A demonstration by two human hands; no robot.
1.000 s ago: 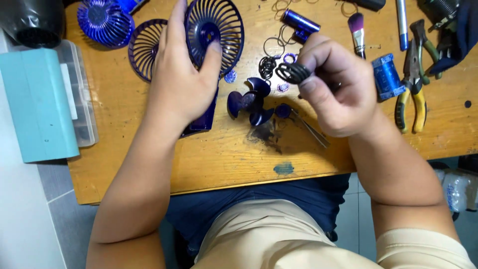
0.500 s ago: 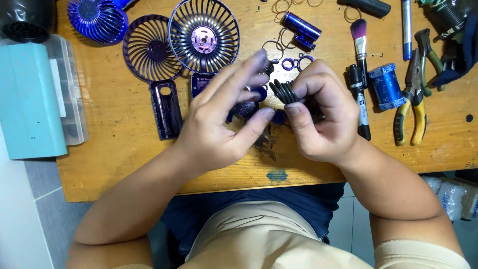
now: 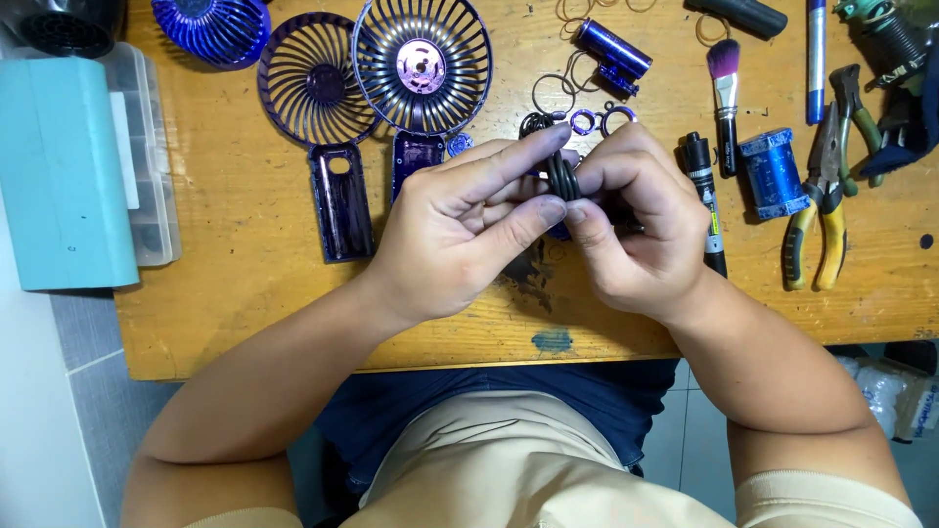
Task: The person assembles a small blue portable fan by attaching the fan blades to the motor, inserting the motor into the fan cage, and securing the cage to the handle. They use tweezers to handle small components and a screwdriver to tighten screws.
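Closer together now than half a second ago: left hand (image 3: pixel 460 230) and right hand (image 3: pixel 636 220) pressed up against each other over the middle of the scratched wooden table (image 3: pixel 245 293), no longer apart. Pinched between both sets of fingers (image 3: pixel 533 210), a small stack of thin black rubber rings (image 3: pixel 561 176), held on edge just above the table; thumbs and forefingers closed on it from either side. Best handled with a light, even pinch, so the rings stay aligned and none slips out of the stack.

Around, from large to small: a teal plastic box (image 3: pixel 64 166) on a clear compartment case at the left edge; a round purple fan grille with handle (image 3: pixel 423 68) and a second dark purple grille (image 3: pixel 315 88) beside it; yellow-handled pliers (image 3: pixel 827 196) to the right; a blue thread spool (image 3: pixel 773 174); a black marker pen (image 3: pixel 704 200) touching the right hand; a pink-tipped brush (image 3: pixel 725 88); loose rings (image 3: pixel 597 119) just behind the fingers, near enough to get knocked.
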